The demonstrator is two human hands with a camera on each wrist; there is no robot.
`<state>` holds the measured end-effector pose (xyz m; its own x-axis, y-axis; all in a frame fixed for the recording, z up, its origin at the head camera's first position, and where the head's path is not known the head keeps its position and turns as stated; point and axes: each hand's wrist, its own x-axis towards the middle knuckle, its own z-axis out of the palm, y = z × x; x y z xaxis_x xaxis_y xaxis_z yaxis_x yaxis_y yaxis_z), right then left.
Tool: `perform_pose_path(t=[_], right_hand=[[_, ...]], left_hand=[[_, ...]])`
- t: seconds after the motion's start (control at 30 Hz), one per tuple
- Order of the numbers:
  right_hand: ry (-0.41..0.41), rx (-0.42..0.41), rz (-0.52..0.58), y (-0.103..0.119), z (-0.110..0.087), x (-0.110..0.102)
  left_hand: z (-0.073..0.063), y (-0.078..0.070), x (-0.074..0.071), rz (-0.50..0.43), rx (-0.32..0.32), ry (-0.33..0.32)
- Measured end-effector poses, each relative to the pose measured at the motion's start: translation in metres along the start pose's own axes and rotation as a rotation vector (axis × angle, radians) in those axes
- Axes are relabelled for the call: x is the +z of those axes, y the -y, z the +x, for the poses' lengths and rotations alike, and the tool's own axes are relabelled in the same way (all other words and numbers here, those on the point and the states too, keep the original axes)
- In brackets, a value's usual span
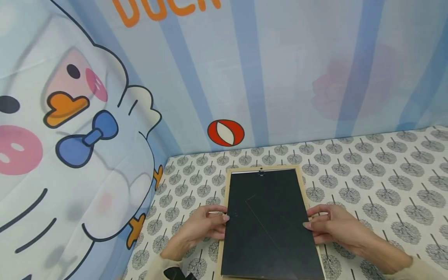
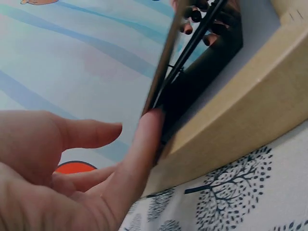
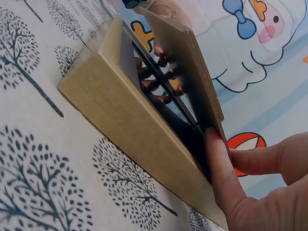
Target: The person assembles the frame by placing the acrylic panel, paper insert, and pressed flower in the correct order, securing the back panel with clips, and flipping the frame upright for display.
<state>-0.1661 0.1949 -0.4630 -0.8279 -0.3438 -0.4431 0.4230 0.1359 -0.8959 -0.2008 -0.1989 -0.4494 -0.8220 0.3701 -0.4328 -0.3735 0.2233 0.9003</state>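
A black panel point(image 1: 269, 233) lies over a shallow frame of pale wood point(image 1: 302, 186), whose rim shows around it. My left hand point(image 1: 204, 223) pinches the panel's left edge, thumb on the dark face. At the opposite edge, my right hand point(image 1: 336, 225) does the same. The wrist views show the panel point(image 3: 192, 72) tilted up from the thick wooden frame point(image 2: 231, 101), leaving a wedge-shaped gap. Inside that gap are a thin dark bar point(image 3: 159, 74) and several fingertips point(image 3: 166, 98). A small dark catch point(image 1: 261, 173) sits at the top of the panel.
White cloth printed with grey trees point(image 1: 371, 182) covers the table under the frame. Behind it hangs a blue striped curtain point(image 1: 287, 77), with a large cartoon duck point(image 1: 115, 202) on the left side and a red-and-white oval point(image 1: 213, 133).
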Motion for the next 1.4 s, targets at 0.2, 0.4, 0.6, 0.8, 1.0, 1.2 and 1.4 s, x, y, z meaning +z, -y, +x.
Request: perform_pose_path(t=[0.2,0.4,0.6,0.8,1.0,1.2,1.4], right_hand=[[0.013,-0.009,0.009,-0.001,0.0,-0.001],[0.031,-0.023,0.023,-0.003,0.0,-0.001],[0.051,-0.036,0.035,-0.005,-0.002,0.0],[0.022,-0.056,-0.022,-0.004,-0.002,0.001],[-0.053,-0.076,-0.135,0.003,-0.005,0.002],[-0.069,-0.151,-0.415,0.008,-0.012,0.002],[0.058,-0.228,-0.579,-0.013,-0.03,0.006]], left_hand=[[-0.012,0.001,0.0,-0.005,-0.028,0.068],[-0.021,0.004,0.004,0.026,-0.017,0.027],[-0.036,0.005,0.01,0.113,-0.044,0.039],[-0.057,0.007,0.02,0.247,-0.071,0.056],[-0.065,0.009,0.03,0.321,-0.052,0.04],[-0.066,0.012,0.031,0.355,0.011,0.053],[-0.067,0.018,0.035,0.374,0.088,0.047]])
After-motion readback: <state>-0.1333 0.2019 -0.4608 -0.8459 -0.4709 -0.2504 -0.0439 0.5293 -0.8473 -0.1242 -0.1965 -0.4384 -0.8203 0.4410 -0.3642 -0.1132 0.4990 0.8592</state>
